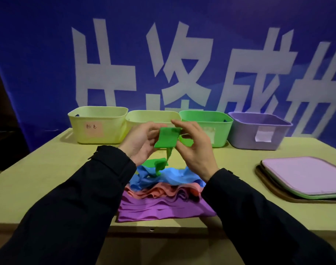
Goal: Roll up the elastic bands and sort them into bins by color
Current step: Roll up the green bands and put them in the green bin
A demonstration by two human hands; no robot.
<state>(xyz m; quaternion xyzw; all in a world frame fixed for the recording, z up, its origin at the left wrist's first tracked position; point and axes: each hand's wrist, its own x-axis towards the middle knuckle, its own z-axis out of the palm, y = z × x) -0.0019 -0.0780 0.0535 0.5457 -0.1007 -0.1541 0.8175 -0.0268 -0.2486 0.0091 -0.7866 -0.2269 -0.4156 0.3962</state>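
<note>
Purple bands (163,209) touch table's front edge; above — left hand (142,140), right hand (193,150) pinch green band (167,139).

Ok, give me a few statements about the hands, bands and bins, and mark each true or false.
1. Both hands, left hand and right hand, hold the green band. True.
2. The green band lies flat on the table. False: it is held up, its tail hanging down to the pile.
3. Four bins stand in a row at the back. True.
4. The purple bin is furthest left. False: it is furthest right.
5. The purple bands lie nearest the person. True.
</note>
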